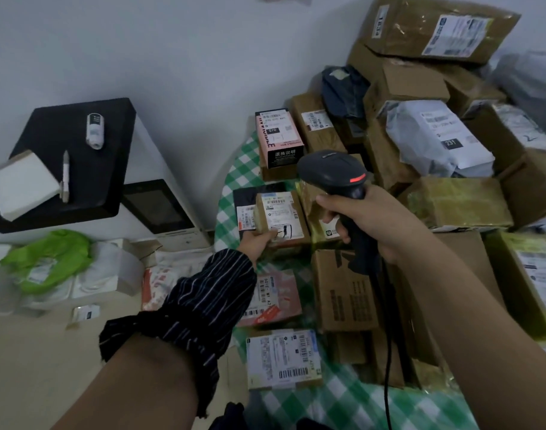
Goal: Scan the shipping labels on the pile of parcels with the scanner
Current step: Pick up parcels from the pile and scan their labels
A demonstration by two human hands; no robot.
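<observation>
Head: left hand [258,242] holds parcel [281,214], right hand [371,220] grips scanner [330,170].

Left arm stretched forward, our left hand [259,241] grips a small parcel [281,214]; our right hand [369,223] curls round the scanner [330,172] handle.

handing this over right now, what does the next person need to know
Left hand holds a small brown parcel, label up.
Right hand grips the scanner, red light on, held near that parcel.
The pile of parcels sits to the right on the checked cloth.
Which parcels are already scanned cannot be told.
Left: scan this label, then the rest of the pile.
</observation>
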